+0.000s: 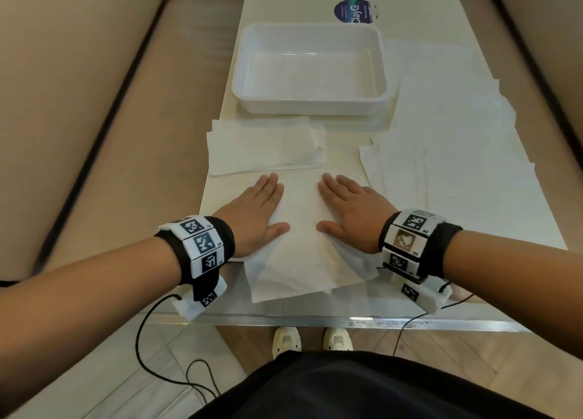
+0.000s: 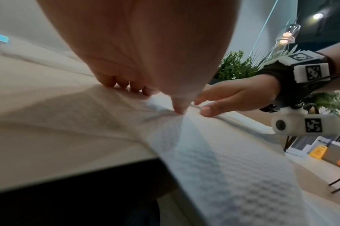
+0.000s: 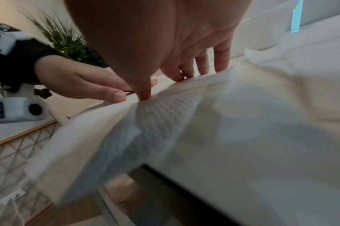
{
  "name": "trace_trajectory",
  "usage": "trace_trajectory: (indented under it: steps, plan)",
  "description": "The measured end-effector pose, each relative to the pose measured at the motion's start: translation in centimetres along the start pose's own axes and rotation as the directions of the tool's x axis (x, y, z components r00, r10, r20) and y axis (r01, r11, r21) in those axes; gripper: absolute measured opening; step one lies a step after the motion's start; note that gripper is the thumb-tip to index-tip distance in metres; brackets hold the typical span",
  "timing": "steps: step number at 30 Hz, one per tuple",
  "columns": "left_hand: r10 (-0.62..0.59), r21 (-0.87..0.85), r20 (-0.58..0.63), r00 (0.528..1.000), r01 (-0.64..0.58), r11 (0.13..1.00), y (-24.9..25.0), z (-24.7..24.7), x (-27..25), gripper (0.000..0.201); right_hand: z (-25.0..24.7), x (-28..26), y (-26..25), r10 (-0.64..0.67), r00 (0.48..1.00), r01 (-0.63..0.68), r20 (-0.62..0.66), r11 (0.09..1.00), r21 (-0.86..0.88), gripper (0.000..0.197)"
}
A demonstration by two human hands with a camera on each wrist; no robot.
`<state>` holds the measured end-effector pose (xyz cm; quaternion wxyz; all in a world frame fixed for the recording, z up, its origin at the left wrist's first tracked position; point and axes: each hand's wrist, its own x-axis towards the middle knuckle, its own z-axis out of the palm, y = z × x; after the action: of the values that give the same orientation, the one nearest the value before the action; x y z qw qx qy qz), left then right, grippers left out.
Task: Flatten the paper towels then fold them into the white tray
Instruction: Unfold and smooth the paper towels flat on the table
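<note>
A white paper towel (image 1: 301, 229) lies at the table's near edge, its front part hanging over the edge (image 2: 223, 160) (image 3: 155, 122). My left hand (image 1: 255, 210) lies flat on its left side, fingers straight and palm down. My right hand (image 1: 347, 207) lies flat on its right side the same way. Both thumbs point inward, a short gap apart. In the left wrist view the left hand (image 2: 138, 85) touches the towel with its fingertips and thumb; in the right wrist view the right hand (image 3: 184, 71) does likewise. The white tray (image 1: 310, 103) stands beyond, holding nothing.
A folded paper towel (image 1: 265, 147) lies between the tray and my hands. Several flat paper towels (image 1: 448, 153) are spread over the table's right side. A round dark sticker (image 1: 355, 11) sits behind the tray. Padded benches flank the narrow table.
</note>
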<state>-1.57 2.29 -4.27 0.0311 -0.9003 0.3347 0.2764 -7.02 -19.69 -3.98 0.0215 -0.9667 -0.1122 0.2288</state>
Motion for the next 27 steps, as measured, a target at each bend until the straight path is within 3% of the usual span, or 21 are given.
trace_trajectory:
  steps: [10,15,20,27]
  plan:
    - [-0.039,-0.059,0.02,0.999,0.04,0.997,-2.4,-0.1,-2.3,0.081,-0.5,-2.3,2.6,0.102,0.994,-0.1,0.037,0.994,-0.044,0.079]
    - [0.048,-0.172,-0.122,0.991,-0.069,0.983,0.9,-1.8,-1.6,0.073,-1.3,-0.7,-0.4,-0.05,0.998,0.051,-0.047,0.998,0.027,0.069]
    - [0.047,-0.075,-0.014,0.999,-0.048,0.996,2.1,-0.9,0.1,0.073,0.2,0.7,-1.3,-0.064,0.997,0.062,0.049,0.998,0.033,0.07]
    - [0.04,-0.076,-0.001,0.999,-0.04,0.996,-0.4,0.2,-1.1,0.079,0.6,-2.0,2.2,-0.03,0.996,0.029,0.087,0.999,0.017,0.071]
